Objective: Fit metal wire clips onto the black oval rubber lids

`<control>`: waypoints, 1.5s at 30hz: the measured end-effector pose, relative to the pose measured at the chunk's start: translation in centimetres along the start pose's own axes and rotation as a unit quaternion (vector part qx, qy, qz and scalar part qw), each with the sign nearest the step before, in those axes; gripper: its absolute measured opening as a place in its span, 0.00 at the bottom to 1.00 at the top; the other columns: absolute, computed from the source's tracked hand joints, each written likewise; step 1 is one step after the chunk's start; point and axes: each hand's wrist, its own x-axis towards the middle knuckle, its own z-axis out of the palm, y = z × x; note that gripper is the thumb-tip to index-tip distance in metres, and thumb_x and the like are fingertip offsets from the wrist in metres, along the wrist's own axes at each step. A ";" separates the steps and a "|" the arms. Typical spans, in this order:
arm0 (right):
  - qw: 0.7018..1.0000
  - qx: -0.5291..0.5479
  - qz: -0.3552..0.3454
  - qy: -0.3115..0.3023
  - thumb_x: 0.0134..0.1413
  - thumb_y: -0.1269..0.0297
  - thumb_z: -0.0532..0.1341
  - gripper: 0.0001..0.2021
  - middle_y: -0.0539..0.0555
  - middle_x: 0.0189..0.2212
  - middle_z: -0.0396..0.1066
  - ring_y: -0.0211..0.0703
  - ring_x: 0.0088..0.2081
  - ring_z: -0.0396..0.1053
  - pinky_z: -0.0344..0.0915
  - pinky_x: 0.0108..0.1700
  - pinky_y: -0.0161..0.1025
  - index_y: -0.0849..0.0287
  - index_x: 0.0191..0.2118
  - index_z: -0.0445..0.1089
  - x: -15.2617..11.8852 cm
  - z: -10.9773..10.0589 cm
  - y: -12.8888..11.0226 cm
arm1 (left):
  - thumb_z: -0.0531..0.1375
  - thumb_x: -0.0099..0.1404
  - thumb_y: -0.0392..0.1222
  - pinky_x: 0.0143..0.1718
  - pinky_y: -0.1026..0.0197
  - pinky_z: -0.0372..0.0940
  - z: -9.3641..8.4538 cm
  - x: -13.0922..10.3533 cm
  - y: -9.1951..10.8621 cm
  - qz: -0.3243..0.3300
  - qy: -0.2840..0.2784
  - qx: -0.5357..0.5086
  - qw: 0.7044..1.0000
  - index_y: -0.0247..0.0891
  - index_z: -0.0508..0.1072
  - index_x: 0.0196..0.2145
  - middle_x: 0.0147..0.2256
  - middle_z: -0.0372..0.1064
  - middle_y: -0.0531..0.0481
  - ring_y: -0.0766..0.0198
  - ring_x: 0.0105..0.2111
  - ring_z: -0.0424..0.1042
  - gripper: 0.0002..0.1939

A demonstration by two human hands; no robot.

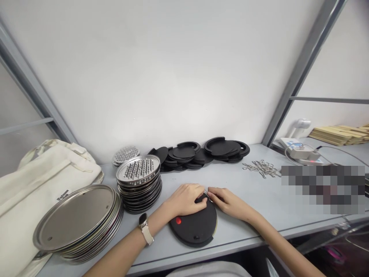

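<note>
A round black disc [194,227] with a red dot near its left side lies on the grey table close to the front edge. My left hand [186,200] rests over its far part, with the fingers curled around the rim. At that far edge, my right hand [227,202] pinches a small metal wire clip [210,197] between thumb and forefinger. The clip touches the disc's edge beside my left fingertips; how it sits there is partly hidden. A thin yellowish edge shows along the disc's right side.
Grater discs [138,170] stand stacked left of my hands, beside a pile of metal plates [77,215]. Black round covers [184,151] lie heaped along the wall. Loose wire clips [263,168] are scattered at right. A cream bag [25,200] fills the far left.
</note>
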 end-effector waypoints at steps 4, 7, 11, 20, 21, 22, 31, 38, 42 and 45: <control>1.000 -0.012 -0.020 -0.016 0.66 0.60 0.43 0.16 0.48 0.23 0.61 0.37 0.27 0.59 0.54 0.32 0.34 0.58 0.28 0.57 0.0 -0.2 0.0 | 0.55 0.61 0.41 0.28 0.63 0.53 0.0 0.0 0.1 -0.011 -0.002 0.003 1.000 0.38 0.60 0.26 0.25 0.63 0.54 0.66 0.26 0.63 0.09; 0.999 -0.014 -0.024 -0.026 0.66 0.59 0.42 0.17 0.47 0.22 0.60 0.37 0.26 0.59 0.54 0.32 0.34 0.58 0.27 0.56 0.0 -0.4 0.0 | 0.55 0.61 0.43 0.29 0.63 0.55 0.0 0.0 0.2 -0.030 -0.004 -0.004 1.000 0.38 0.63 0.30 0.27 0.65 0.53 0.63 0.28 0.66 0.06; 0.999 -0.014 -0.021 -0.030 0.66 0.59 0.43 0.17 0.47 0.21 0.58 0.37 0.26 0.59 0.55 0.32 0.34 0.58 0.26 0.56 0.0 -0.5 0.0 | 0.54 0.62 0.45 0.34 0.61 0.60 -0.2 -0.1 0.3 -0.050 -0.004 -0.027 0.998 0.38 0.60 0.50 0.34 0.70 0.49 0.57 0.34 0.70 0.19; 0.999 -0.006 -0.028 -0.021 0.65 0.59 0.43 0.18 0.49 0.22 0.62 0.38 0.27 0.61 0.57 0.33 0.35 0.58 0.28 0.61 -0.1 -0.5 0.1 | 0.54 0.63 0.42 0.40 0.60 0.62 0.0 0.1 0.2 -0.023 -0.011 -0.037 0.999 0.38 0.66 0.44 0.38 0.71 0.48 0.58 0.38 0.70 0.12; 0.999 -0.006 -0.028 -0.019 0.65 0.59 0.43 0.18 0.49 0.22 0.63 0.39 0.27 0.61 0.57 0.33 0.35 0.59 0.28 0.62 -0.1 -0.5 0.0 | 0.54 0.63 0.42 0.40 0.60 0.62 0.0 0.1 0.2 -0.022 -0.010 -0.039 0.999 0.38 0.66 0.44 0.38 0.71 0.48 0.58 0.38 0.70 0.12; 0.999 -0.004 -0.028 -0.017 0.65 0.58 0.43 0.19 0.49 0.23 0.63 0.39 0.27 0.61 0.57 0.33 0.36 0.59 0.28 0.62 -0.1 -0.5 -0.1 | 0.54 0.63 0.42 0.40 0.60 0.62 0.0 0.1 0.2 -0.021 -0.009 -0.041 0.999 0.38 0.67 0.43 0.38 0.71 0.48 0.58 0.38 0.70 0.12; 1.000 0.005 -0.022 -0.020 0.66 0.56 0.42 0.20 0.50 0.25 0.67 0.40 0.29 0.64 0.59 0.35 0.36 0.58 0.31 0.65 -0.1 -0.6 -0.3 | 0.53 0.64 0.41 0.38 0.62 0.61 -0.3 0.1 0.3 -0.021 -0.018 -0.045 0.999 0.39 0.69 0.41 0.35 0.70 0.50 0.60 0.35 0.70 0.09; 1.000 0.010 -0.009 -0.022 0.66 0.56 0.41 0.21 0.50 0.25 0.66 0.40 0.29 0.64 0.59 0.35 0.36 0.59 0.30 0.65 0.0 -0.6 -0.4 | 0.54 0.63 0.41 0.40 0.61 0.61 0.0 0.0 0.3 -0.016 -0.004 -0.049 0.999 0.39 0.66 0.45 0.39 0.70 0.49 0.59 0.38 0.69 0.12; 1.000 0.004 -0.004 -0.021 0.65 0.55 0.42 0.21 0.50 0.23 0.65 0.40 0.28 0.63 0.58 0.34 0.36 0.59 0.28 0.64 0.0 -0.5 -0.3 | 0.55 0.63 0.41 0.36 0.62 0.60 -0.1 0.0 0.4 -0.017 0.003 -0.053 0.998 0.38 0.65 0.44 0.38 0.68 0.49 0.61 0.36 0.69 0.11; 1.000 0.000 -0.003 -0.021 0.65 0.55 0.42 0.21 0.49 0.22 0.63 0.39 0.27 0.61 0.58 0.34 0.36 0.59 0.27 0.62 0.0 -0.5 -0.2 | 0.55 0.63 0.41 0.32 0.63 0.58 -0.3 0.1 0.4 -0.020 -0.001 -0.044 0.999 0.38 0.64 0.39 0.34 0.67 0.51 0.62 0.33 0.68 0.07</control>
